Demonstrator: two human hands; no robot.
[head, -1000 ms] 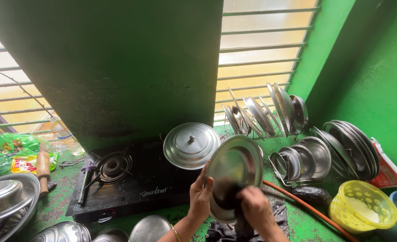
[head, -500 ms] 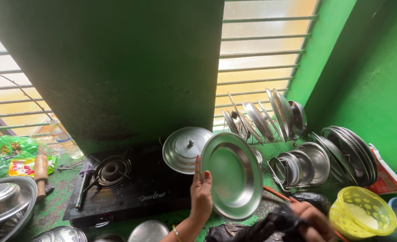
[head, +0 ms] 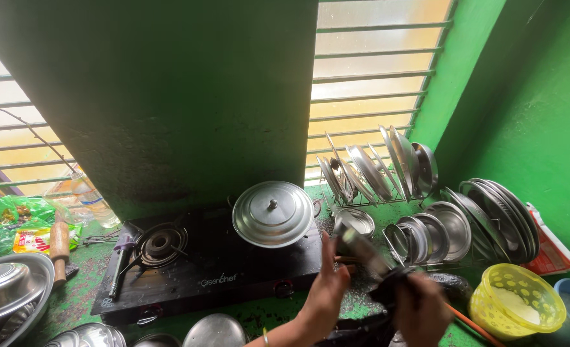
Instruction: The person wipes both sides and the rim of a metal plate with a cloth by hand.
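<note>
Steel plate (head: 364,252) motion-blurred, edge-on, outline hard to read; we see it above counter, right of stove (head: 208,270). Left hand (head: 328,290) grips its rim, fingers closed. Right hand (head: 420,308) clenched on dark cloth (head: 388,292) against plate, wrist cut off below. Lidded pot (head: 273,213) on burner, contents hidden. Yellow basket (head: 515,299) holds something white.

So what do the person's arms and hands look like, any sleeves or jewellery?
Both forearms are bare, with no sleeves showing. The left hand has a thin bangle at the wrist. The right hand wears no glove; its wrist is out of the picture, so jewellery there cannot be told.
</note>
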